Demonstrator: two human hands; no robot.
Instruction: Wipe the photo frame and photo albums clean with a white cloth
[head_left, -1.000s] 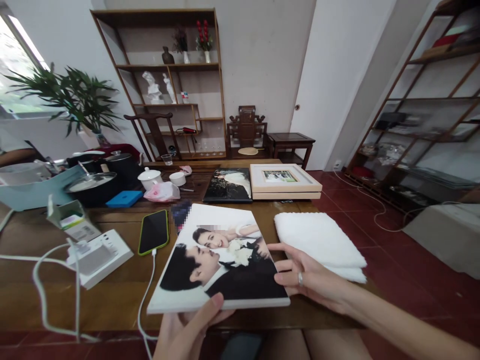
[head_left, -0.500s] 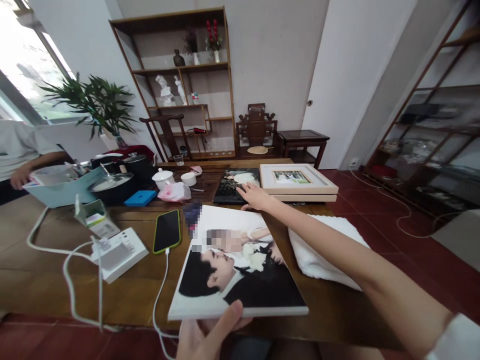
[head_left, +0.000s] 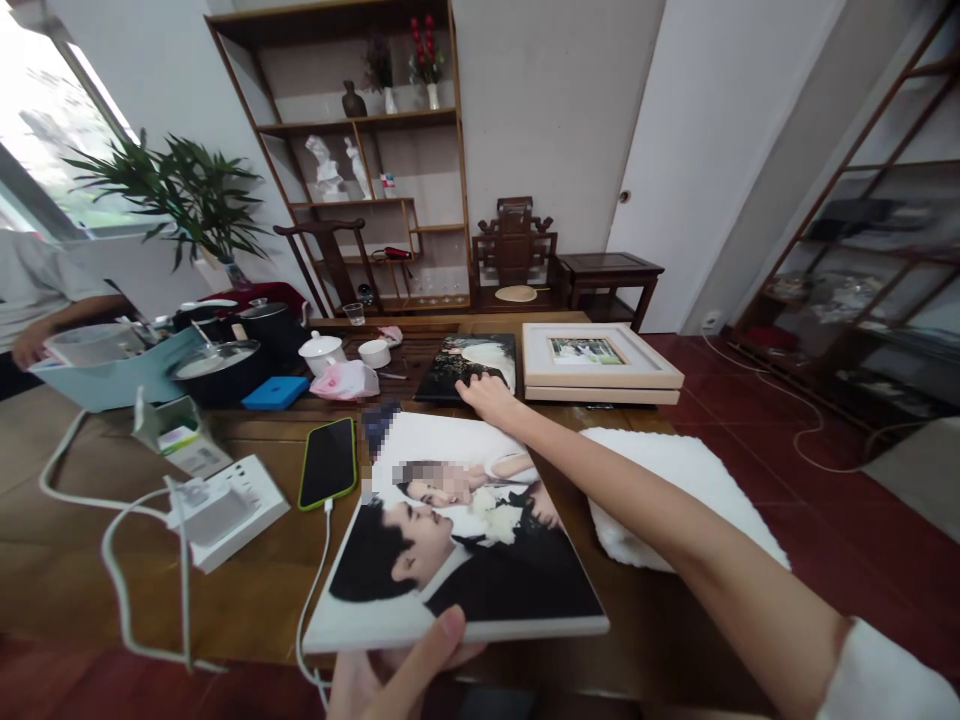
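My left hand [head_left: 409, 668] grips the near edge of a large photo panel [head_left: 457, 530] showing a couple, thumb on top, at the front of the wooden table [head_left: 247, 590]. My right arm reaches across the table, and my right hand [head_left: 489, 398] rests on the near edge of a smaller dark photo panel [head_left: 469, 362] farther back, fingers curled over it. A folded white towel [head_left: 675, 480] lies just right of my forearm.
Two stacked light wooden picture frames [head_left: 600, 362] sit right of the dark panel. A black phone [head_left: 328, 462] on a cable, a white power strip [head_left: 225, 510], pots [head_left: 217, 368], cups and a blue box crowd the left. Another person's arm [head_left: 45, 325] shows at far left.
My right hand left the large panel's right edge and reached forward to the dark photo panel at the back, then slid toward its near edge. My left hand kept its hold.
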